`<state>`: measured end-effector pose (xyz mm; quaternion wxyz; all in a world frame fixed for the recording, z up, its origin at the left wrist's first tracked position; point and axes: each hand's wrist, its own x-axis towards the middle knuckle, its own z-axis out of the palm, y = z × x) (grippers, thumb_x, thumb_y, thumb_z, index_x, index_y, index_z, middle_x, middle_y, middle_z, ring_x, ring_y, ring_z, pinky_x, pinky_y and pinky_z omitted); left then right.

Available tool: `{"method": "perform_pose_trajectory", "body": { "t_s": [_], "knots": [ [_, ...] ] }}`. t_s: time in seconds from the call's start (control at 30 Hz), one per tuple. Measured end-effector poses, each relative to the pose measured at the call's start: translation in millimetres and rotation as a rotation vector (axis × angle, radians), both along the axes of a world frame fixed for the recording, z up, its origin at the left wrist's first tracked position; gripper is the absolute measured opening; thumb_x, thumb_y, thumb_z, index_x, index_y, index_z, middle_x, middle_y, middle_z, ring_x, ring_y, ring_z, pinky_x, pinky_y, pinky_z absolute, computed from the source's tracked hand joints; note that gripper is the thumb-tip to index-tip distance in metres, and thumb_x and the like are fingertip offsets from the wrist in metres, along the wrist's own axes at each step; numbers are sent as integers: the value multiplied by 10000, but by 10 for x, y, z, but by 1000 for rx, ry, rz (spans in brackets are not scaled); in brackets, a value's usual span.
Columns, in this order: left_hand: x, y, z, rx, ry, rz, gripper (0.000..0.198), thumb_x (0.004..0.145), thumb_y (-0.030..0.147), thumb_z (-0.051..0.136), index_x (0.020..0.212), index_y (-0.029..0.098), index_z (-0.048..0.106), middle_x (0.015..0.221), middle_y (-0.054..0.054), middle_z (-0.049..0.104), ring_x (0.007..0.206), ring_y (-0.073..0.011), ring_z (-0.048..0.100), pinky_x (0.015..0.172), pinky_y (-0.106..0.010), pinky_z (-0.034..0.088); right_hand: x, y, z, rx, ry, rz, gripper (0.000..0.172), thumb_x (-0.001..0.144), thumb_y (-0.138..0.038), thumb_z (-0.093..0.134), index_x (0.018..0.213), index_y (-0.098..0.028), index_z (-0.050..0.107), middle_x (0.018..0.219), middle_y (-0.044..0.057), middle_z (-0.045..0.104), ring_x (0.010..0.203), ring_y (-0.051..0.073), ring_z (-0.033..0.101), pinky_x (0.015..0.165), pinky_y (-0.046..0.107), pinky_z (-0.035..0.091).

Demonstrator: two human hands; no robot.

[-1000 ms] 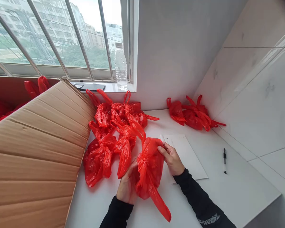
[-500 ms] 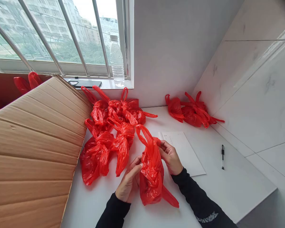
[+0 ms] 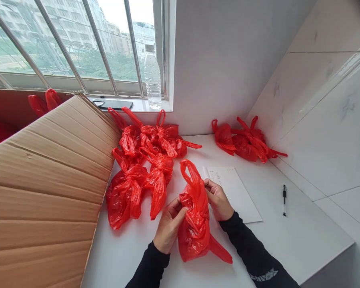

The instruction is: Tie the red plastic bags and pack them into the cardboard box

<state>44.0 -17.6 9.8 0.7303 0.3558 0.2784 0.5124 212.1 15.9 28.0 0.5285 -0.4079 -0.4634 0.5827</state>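
Note:
A knotted red plastic bag (image 3: 195, 230) is between my two hands over the white table. My left hand (image 3: 169, 224) pinches its left side, thumb in front near the knot. On the upper right side, my right hand (image 3: 218, 199) grips the bag, its fingertips partly behind the plastic. One loop handle stands up at the top, and a loose end points to the lower right. What the bag holds is hidden. To the left lies a cluster of several tied red bags (image 3: 127, 196), the closest just beyond my left hand.
An open cardboard box (image 3: 48, 188) with red bags inside stands at the left. A notebook (image 3: 243, 200) and a pen (image 3: 285, 200) lie on the table (image 3: 312, 240). More red bags (image 3: 246, 142) sit by the back wall. The sill holds a water bottle (image 3: 153, 80) and a phone (image 3: 117, 105).
The view has shifted slightly, so things sit a little further right. My left fingers have moved up and in on the bag near the knot. The bag's loop handle stands more upright.

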Motion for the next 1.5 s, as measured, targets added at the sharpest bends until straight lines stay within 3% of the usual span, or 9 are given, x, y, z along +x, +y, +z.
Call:
{"method": "perform_pose_trajectory", "body": {
  "t_s": [0.33,0.47,0.63,0.87,1.07,1.3,1.5],
  "knots": [
    [-25,24,-171,-89,25,287,316,784,418,714,1006,195,696,997,-57,728,970,-230,662,906,-345,492,-1,-22,28,32,-77,172,222,888,-391,623,962,-185,655,857,18,653,679,113,565,644,229,476],
    [-29,37,-163,-140,-25,301,313,749,390,752,987,190,707,1019,-60,725,1012,-238,650,923,-343,484,2,-7,-28,9,-20,120,216,882,-374,640,982,-183,662,863,23,654,694,108,566,626,207,473],
    [-15,17,-81,-100,-125,209,367,703,275,793,1044,185,690,1071,-85,712,1046,-263,644,928,-369,486,2,-6,-18,-12,-12,113,299,895,-406,615,1116,-207,642,930,38,658,735,125,598,691,244,508],
    [-9,25,-99,-157,-104,396,453,684,333,804,1087,174,670,1021,-81,720,1000,-263,662,873,-358,517,63,-18,99,-4,-146,303,315,919,-442,562,1089,-188,640,918,39,624,739,130,588,635,251,508],
    [1,3,4,-191,-203,326,438,724,339,767,1123,182,676,958,-76,735,908,-263,691,799,-357,543,88,-23,71,15,-200,273,250,855,-404,662,852,-160,611,715,-6,591,559,98,533,492,218,455],
    [-23,1,22,-134,-176,206,485,717,235,770,1185,203,646,1078,-90,720,1017,-276,667,882,-353,514,19,-28,-36,56,-96,46,186,863,-355,668,918,-178,651,794,4,630,684,110,569,615,225,470],
    [-4,-9,66,-36,-136,254,535,709,242,778,1219,224,618,1138,-104,699,1048,-281,655,906,-374,504,4,-38,25,12,-99,175,268,885,-374,639,1087,-199,640,946,37,656,779,143,605,749,296,502]
  ]
}}
